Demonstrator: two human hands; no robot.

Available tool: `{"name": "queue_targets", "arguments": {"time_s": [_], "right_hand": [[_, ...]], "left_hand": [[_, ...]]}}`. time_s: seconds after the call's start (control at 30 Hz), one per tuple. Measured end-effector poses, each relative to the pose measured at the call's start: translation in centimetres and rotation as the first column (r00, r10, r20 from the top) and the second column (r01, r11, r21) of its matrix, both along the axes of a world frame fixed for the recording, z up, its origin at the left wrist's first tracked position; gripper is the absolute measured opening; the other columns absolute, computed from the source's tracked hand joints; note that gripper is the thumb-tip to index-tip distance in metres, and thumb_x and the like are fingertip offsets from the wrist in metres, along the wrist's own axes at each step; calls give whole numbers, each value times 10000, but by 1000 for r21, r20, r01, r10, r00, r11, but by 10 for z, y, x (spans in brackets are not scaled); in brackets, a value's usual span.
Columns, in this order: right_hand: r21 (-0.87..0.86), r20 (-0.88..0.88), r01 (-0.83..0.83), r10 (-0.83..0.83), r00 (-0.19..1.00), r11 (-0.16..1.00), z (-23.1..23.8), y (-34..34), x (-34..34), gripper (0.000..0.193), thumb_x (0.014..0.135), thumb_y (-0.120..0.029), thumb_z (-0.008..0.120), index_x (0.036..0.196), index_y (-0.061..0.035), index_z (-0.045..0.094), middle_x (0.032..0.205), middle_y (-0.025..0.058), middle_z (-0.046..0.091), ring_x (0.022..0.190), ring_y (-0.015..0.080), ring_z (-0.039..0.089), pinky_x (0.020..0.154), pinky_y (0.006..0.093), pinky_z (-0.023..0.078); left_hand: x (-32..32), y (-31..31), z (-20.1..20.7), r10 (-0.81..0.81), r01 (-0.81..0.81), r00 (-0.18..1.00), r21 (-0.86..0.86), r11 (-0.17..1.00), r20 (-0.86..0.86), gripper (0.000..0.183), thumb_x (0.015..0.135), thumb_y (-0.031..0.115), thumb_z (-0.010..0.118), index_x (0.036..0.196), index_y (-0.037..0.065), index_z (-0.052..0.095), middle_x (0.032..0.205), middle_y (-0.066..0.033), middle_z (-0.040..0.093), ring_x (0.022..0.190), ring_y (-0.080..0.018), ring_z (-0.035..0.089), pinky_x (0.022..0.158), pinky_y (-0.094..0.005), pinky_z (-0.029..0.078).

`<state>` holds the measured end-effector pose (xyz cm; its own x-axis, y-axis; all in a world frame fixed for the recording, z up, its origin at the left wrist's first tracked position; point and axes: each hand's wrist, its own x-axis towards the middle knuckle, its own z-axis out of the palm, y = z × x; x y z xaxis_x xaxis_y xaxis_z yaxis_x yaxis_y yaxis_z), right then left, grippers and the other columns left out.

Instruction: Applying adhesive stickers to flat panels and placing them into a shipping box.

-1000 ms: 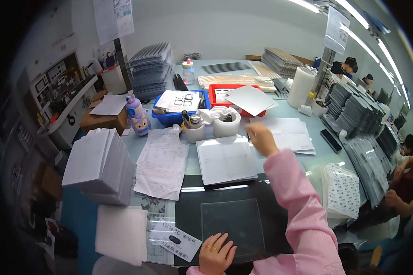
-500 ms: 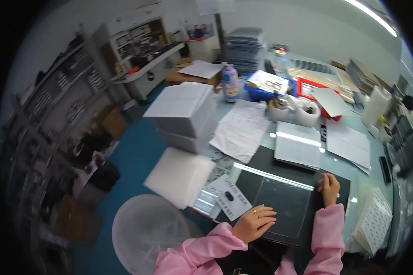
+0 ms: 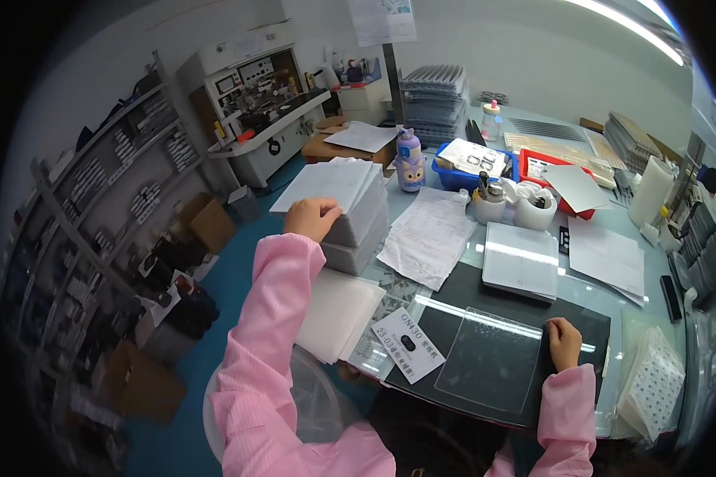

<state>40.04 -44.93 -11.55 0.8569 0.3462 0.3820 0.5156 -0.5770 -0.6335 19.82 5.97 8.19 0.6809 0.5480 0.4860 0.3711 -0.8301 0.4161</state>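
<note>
My left hand (image 3: 312,219) is up at the near edge of a tall stack of white sheets (image 3: 358,216), its fingers closed over the edge of the top sheet (image 3: 322,184). My right hand (image 3: 565,343) rests with curled fingers on the right part of a black mat (image 3: 569,310); whatever may be under those fingers is hidden. Beside it a clear rectangular sheet (image 3: 485,362) lies flat on the mat. A white printed card (image 3: 422,367) with a small dark oval piece (image 3: 408,343) on it lies tilted at the mat's left.
White foam sheets (image 3: 338,314) lie below the stack, above a translucent bin (image 3: 314,389). Behind the mat are a pile of pale sheets (image 3: 521,254), crumpled paper (image 3: 428,238), a purple bottle (image 3: 410,163), a blue basket (image 3: 457,180) and a red tray (image 3: 585,213).
My left hand has moved from the mat's near edge up and left to the stack. My right hand stays on the mat, slightly lower. The view has shifted a little.
</note>
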Motion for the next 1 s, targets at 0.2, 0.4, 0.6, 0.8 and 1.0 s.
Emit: {"name": "queue_targets", "arguments": {"time_s": [0.2, 0.4, 0.6, 0.8, 1.0], "right_hand": [[-24, 24, -9, 10, 1000, 1000, 8, 4, -6, 126, 927, -109, 598, 932, -25, 690, 846, 156, 696, 755, 321, 677, 666, 366, 505], [2, 37, -22, 22, 999, 1000, 6, 4, -5, 118, 923, -107, 602, 939, -29, 690, 841, 152, 693, 752, 325, 674, 659, 368, 500], [-4, 36, -18, 19, 999, 1000, 6, 2, -4, 121, 921, -117, 604, 936, -30, 689, 837, 153, 690, 755, 330, 673, 662, 371, 502], [-16, 45, -29, 30, 999, 999, 8, 4, -5, 116, 917, -118, 608, 932, -37, 690, 844, 144, 692, 766, 329, 674, 674, 372, 508], [12, 87, -43, 42, 995, 999, 3, 1, -3, 98, 903, -75, 615, 937, -20, 688, 840, 152, 693, 757, 308, 678, 670, 352, 507]], "left_hand": [[10, -3, 28, 102, -85, 960, 76, 993, -261, 228, 870, 334, 698, 908, 135, 802, 902, -89, 755, 842, -279, 711, 816, -351, 553], [16, -8, 49, 104, -74, 892, 85, 994, -439, 231, 813, 332, 749, 931, 142, 805, 912, -89, 757, 859, -258, 709, 856, -344, 549], [24, -9, 49, 103, -15, 877, 188, 982, -469, 197, 786, 270, 716, 875, 114, 797, 870, -125, 742, 813, -280, 708, 813, -357, 547], [19, 1, 29, -32, 235, 920, 483, 843, -390, 194, 743, 163, 653, 884, 102, 771, 803, -159, 703, 781, -310, 683, 770, -408, 546], [2, -19, 38, -264, 243, 960, 725, 644, -87, 264, 713, 15, 674, 963, 79, 734, 746, -121, 684, 656, -303, 671, 587, -358, 538]]}}
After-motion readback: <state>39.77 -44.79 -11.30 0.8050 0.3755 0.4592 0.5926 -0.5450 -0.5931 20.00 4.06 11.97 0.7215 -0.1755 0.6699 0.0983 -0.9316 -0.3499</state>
